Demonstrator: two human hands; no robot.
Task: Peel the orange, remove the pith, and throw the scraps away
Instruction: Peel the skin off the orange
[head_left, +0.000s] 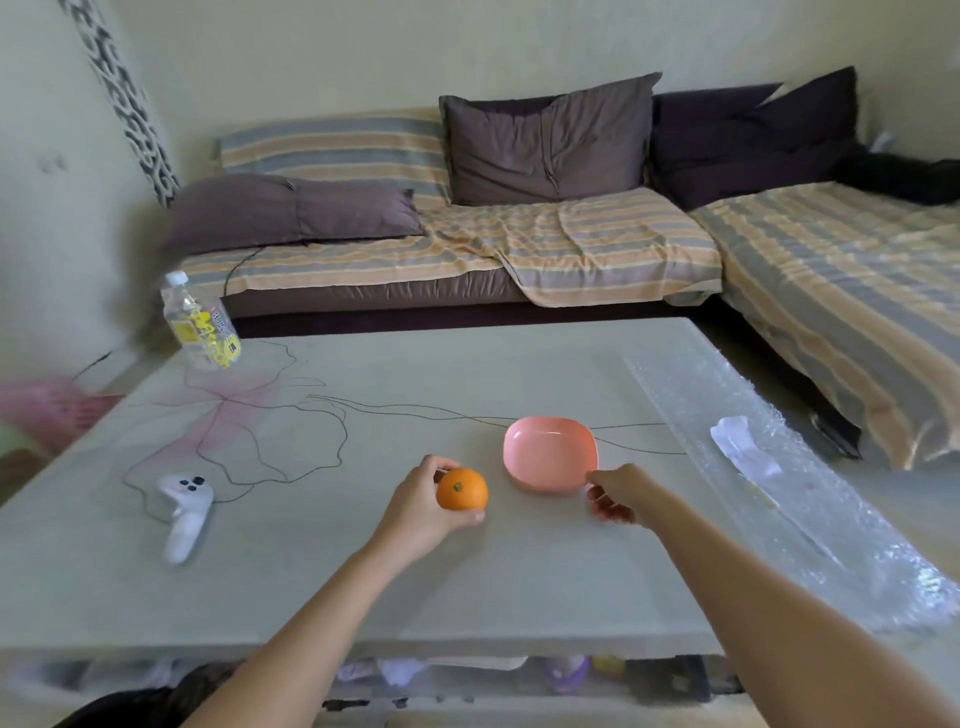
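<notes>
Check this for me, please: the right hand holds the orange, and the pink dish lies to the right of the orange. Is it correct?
One thing is wrong. The head view shows the left hand holding the orange, not the right hand. The pink dish does lie to the right of the orange.

there is just one camera. it sits on the person's head and looks forward and down. both arms reach out from the bottom of the picture, so the left hand (423, 499) and the right hand (621, 493) are close, near the middle. the surface (467, 587) fills the lower half. the lens is wide, so the edges bend. the sofa (519, 244) and the wall (363, 62) show farther back at the top.
</notes>
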